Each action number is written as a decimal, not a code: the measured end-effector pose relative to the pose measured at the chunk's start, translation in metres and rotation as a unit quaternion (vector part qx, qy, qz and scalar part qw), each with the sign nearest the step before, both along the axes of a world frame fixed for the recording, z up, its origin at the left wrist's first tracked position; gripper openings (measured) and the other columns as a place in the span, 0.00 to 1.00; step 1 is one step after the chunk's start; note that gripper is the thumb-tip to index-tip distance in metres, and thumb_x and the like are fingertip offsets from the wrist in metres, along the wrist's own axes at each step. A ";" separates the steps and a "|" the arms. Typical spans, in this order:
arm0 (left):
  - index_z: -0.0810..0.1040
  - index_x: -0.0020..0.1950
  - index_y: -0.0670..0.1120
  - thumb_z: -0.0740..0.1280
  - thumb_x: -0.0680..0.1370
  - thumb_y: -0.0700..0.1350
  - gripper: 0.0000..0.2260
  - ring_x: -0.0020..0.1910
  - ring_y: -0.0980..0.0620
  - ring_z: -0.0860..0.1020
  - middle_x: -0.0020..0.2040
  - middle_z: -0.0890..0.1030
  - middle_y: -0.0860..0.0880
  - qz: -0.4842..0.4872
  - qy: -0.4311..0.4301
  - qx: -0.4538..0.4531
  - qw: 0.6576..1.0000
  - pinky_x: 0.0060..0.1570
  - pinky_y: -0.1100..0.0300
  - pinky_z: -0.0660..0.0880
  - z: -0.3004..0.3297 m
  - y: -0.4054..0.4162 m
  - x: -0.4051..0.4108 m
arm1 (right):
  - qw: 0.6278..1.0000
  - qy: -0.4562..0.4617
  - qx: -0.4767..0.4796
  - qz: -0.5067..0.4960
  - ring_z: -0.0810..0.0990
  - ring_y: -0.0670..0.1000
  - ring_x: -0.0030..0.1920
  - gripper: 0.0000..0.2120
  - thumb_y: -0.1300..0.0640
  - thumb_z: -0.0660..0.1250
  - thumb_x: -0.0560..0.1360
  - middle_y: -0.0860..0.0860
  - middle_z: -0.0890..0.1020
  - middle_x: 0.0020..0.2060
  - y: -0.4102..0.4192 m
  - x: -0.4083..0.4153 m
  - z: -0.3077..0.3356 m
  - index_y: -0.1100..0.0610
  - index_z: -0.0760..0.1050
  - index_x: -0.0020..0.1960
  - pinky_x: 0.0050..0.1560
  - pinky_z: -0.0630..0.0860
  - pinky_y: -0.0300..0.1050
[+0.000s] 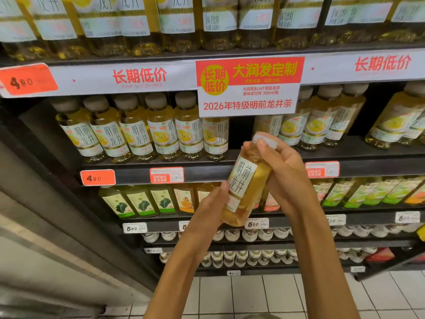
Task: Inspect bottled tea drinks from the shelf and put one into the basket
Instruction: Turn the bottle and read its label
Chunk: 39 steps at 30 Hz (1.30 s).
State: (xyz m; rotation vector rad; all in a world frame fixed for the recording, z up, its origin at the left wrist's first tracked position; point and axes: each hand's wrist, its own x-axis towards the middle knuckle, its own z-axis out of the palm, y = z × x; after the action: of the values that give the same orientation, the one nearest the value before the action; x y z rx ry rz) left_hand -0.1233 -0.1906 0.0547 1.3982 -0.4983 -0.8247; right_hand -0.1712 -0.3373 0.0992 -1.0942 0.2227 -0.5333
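Two hands: both hold one tea bottle (247, 180) in front of the shelf (161, 173), just right of frame centre.
Bottle: tilted, cap toward 1 o'clock, base toward 7 o'clock; white label with dark characters faces the camera, amber liquid inside.
Right hand (285, 171): at 3 o'clock of the bottle, fingers curled round its neck and upper body; they cover most of the white cap.
Left hand (210, 203): at 8 o'clock of the bottle, gripping its lower part; its fingers go behind the bottle and cannot be seen.
Shelf row: matching bottles (161, 134) stand at 10 o'clock of the held one, more at 2 o'clock.
Promo sign (249, 87): red and white, at 12 o'clock, hiding the tops of the bottles behind it.
Top row (207, 21): cut off by the frame, caps out of sight.
Price tags (97, 177): orange ones read 4.90; the small print on others is too blurred to read.
Lower shelves: green-labelled bottles (142, 201) at 9 o'clock, partly hidden by the arms.
Floor (253, 295): white tiles at 6 o'clock.
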 end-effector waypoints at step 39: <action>0.80 0.57 0.48 0.58 0.68 0.68 0.30 0.39 0.48 0.83 0.44 0.85 0.45 -0.030 0.095 -0.026 0.995 0.38 0.56 0.80 -0.001 -0.019 0.003 | 0.997 0.053 0.044 0.040 0.81 0.52 0.55 0.19 0.60 0.62 0.79 0.56 0.81 0.58 -0.013 0.002 -0.004 0.60 0.70 0.68 0.57 0.78 0.48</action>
State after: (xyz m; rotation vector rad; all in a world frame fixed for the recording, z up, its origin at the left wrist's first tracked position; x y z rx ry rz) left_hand -0.1208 -0.2097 0.0535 1.2465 -0.4138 -0.9768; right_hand -0.1688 -0.3503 0.0956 -1.0430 0.2918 -0.3916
